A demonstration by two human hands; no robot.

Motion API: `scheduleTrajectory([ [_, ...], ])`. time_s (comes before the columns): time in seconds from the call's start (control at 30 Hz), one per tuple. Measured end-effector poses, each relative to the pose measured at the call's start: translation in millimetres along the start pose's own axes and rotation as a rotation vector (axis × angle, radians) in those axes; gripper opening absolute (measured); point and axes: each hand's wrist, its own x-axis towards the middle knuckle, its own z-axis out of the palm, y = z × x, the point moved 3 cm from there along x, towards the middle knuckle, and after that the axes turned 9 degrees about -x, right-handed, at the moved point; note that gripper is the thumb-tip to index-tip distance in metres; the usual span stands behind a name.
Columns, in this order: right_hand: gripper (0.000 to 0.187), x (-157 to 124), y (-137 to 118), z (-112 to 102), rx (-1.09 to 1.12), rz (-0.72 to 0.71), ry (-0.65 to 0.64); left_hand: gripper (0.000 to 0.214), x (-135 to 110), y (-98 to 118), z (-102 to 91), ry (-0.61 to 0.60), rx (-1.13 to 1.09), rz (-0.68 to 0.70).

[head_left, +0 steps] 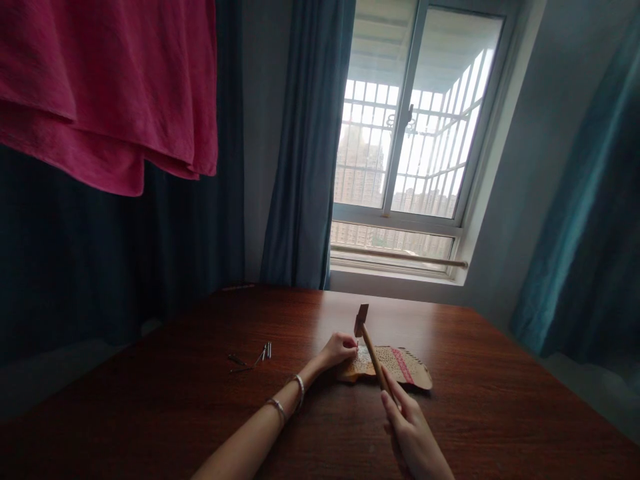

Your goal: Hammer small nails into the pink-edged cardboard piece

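Observation:
My right hand [413, 433] grips the wooden handle of a small hammer [373, 350], whose dark head is raised above the table. My left hand [340, 348], with two bangles on the wrist, is pinched on a thin upright metal punch [357, 344] set against a tan leather piece [395, 365]. The leather lies flat on the wooden table [200, 400]; it shows rows of small holes and a pink strip across it. The hammer head hangs just above the punch.
A few loose metal punches [253, 359] lie on the table left of my left hand. A pink cloth [110, 87] hangs at the upper left. Dark blue curtains [305, 147] flank a barred window [410, 133] beyond the table's far edge.

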Motion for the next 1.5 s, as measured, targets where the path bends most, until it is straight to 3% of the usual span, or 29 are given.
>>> scheduleTrajectory([
  [0.43,0.087,4,11,0,-0.013,0.091,0.006,0.022,1,-6,1.1,0.010,0.070,0.038],
  [0.7,0.069,-1,-5,-3,-0.007,-0.010,0.048,0.020,1,-3,1.7,0.006,0.074,0.050],
  [1.13,0.082,-2,5,0,0.075,0.069,0.001,0.019,2,-3,-1.5,-0.043,0.006,0.007],
  [1.33,0.078,0,5,-2,0.064,0.021,0.025,0.020,5,-7,-1.1,-0.063,-0.005,-0.011],
  [1.5,0.077,4,2,-2,-0.021,0.066,-0.007,0.021,5,-5,-1.8,-0.063,0.011,0.001],
])
